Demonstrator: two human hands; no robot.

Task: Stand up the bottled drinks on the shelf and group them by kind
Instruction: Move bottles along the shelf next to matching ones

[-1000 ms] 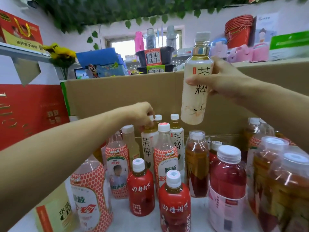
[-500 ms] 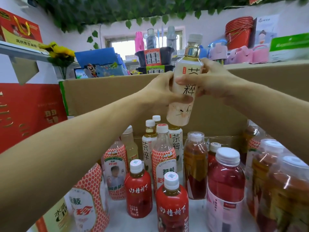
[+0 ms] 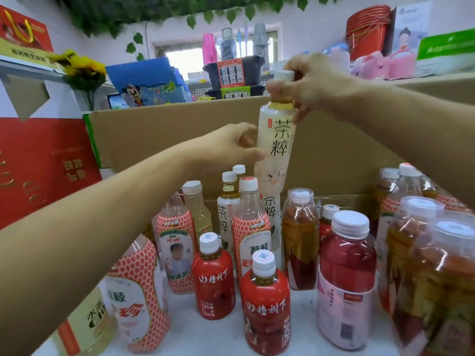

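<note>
The white tea bottle (image 3: 275, 145), with black characters down its label, is held in the air over the back of the shelf (image 3: 205, 335). It is nearly upright, with its top leaning a little to the right. The right hand (image 3: 312, 83) pinches it round the neck just under the white cap, fingers curled. The left hand (image 3: 231, 147) holds the body from the left, with the thumb lying on the front of the label and the fingers curled toward the back.

The bottle's base hangs just above a second tea bottle (image 3: 271, 214) of the same kind, which stands in front of the cardboard box (image 3: 167, 132). A third tea bottle (image 3: 227, 214) stands just left of that one. In front of these stands a honeycomb-label bottle (image 3: 250, 235), with another of that kind (image 3: 176, 245) further left.

Nearest the camera stand two red bottles (image 3: 213, 281) (image 3: 266, 309), both upright with white caps. To their right are an amber bottle (image 3: 299, 242) and a pink drink bottle (image 3: 345, 283), also upright.
</note>
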